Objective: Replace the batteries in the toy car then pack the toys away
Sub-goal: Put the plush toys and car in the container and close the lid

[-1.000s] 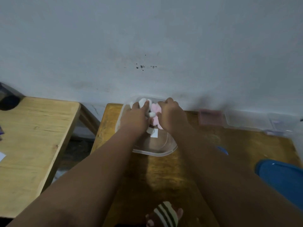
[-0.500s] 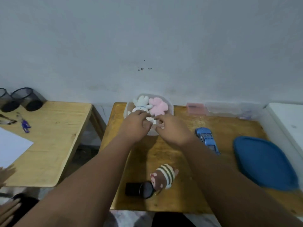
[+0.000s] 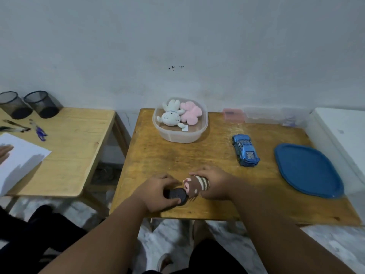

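Note:
At the near edge of the wooden table (image 3: 197,155), my left hand (image 3: 156,192) grips a small black round object (image 3: 177,195). Right beside it my right hand (image 3: 214,183) holds a brown striped plush pig (image 3: 195,185). A clear plastic tub (image 3: 180,133) at the back holds a white plush bunny (image 3: 170,115) and a pink plush toy (image 3: 190,113). The blue toy car (image 3: 245,149) stands alone on the table to the right. A blue lid (image 3: 308,170) lies at the far right.
A second wooden table (image 3: 69,147) on the left carries two black mesh cups (image 3: 29,104), pens (image 3: 23,128) and white paper (image 3: 17,159), with another person's hand (image 3: 5,153) on it. Clear and pink boxes (image 3: 256,115) line the back wall. A white surface (image 3: 343,131) borders the right.
Both my hands left the tub with the plush toys and came back to the near edge. The left now grips the black object and the right holds the striped pig.

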